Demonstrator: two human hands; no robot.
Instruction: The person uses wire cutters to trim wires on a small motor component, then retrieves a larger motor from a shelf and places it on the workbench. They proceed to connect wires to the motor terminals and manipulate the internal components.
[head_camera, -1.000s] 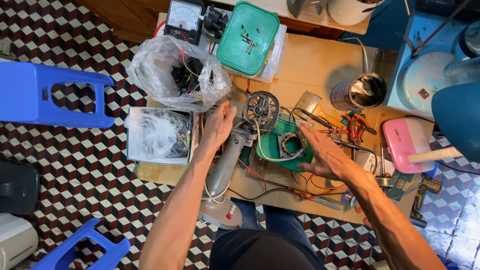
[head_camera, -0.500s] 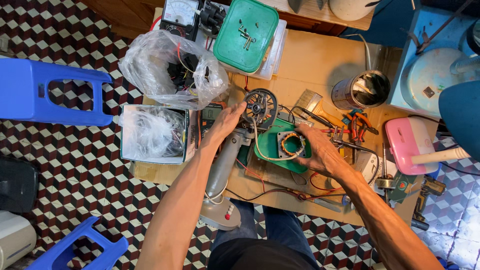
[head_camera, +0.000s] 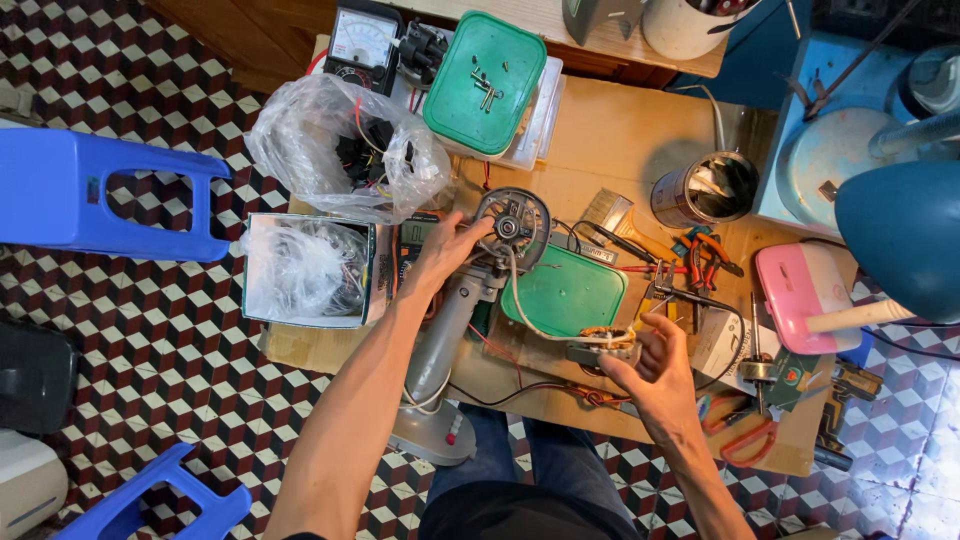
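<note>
A grey fan stand with its round motor housing (head_camera: 512, 227) lies across a low wooden table (head_camera: 620, 140). My left hand (head_camera: 446, 250) grips the housing's left side. My right hand (head_camera: 652, 372) holds a copper-wound stator coil (head_camera: 604, 344) just above the table's front part, still joined to the housing by a white wire. A green lid (head_camera: 564, 293) lies between housing and coil.
A clear bag of parts (head_camera: 340, 150), an open box with plastic wrap (head_camera: 306, 270), a green-lidded container (head_camera: 487, 82), an analog meter (head_camera: 365, 40), a metal can (head_camera: 706, 188), pliers (head_camera: 705, 255) and a pink box (head_camera: 800, 295) crowd the table. Blue stools (head_camera: 100, 195) stand to the left.
My right hand has lifted the coil off the green lid and drawn it toward me and to the right. My left hand stays on the motor housing.
</note>
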